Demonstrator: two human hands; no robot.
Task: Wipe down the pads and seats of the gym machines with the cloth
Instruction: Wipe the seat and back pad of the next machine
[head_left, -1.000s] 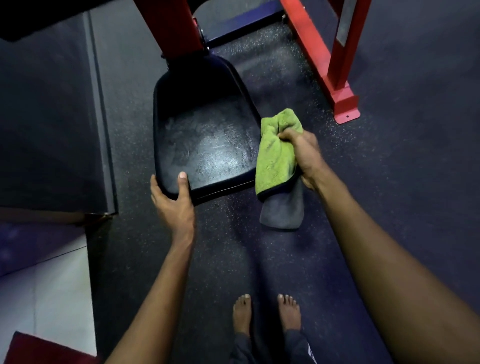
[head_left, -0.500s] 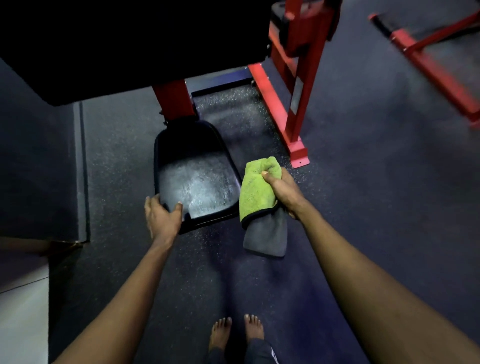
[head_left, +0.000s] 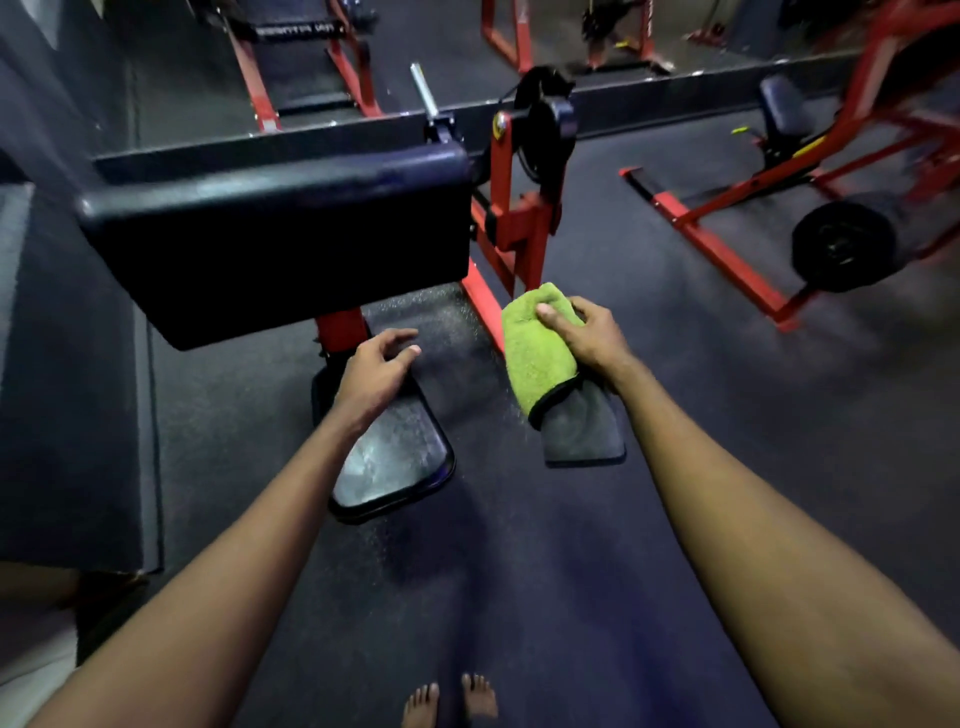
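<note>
The right grip was clamped on the cloth, with the thumb pressed on the green face and the fingers curled round the fold behind it. The cloth was held in the air, touching no pad. It looked fluffy and lime green on one side and flat and grey on the other, with dark edging, and its grey end hung down loose. At nine o'clock of it, the left grip was held apart, fingers loosely spread and holding nothing, over the rear of the seat. Whether the seat was touched could not be told.

The seat was a dark, smooth, rounded slab with a streaky, dull sheen, so it was judged already wiped. At eleven o'clock of the cloth stood the big pad, a broad dark block with rounded edges on a red frame. It was judged the next surface. For that, the cloth would need to be lifted towards eleven o'clock, laid flat on the top face and drawn across in long strokes. The floor looked like speckled rubber.
</note>
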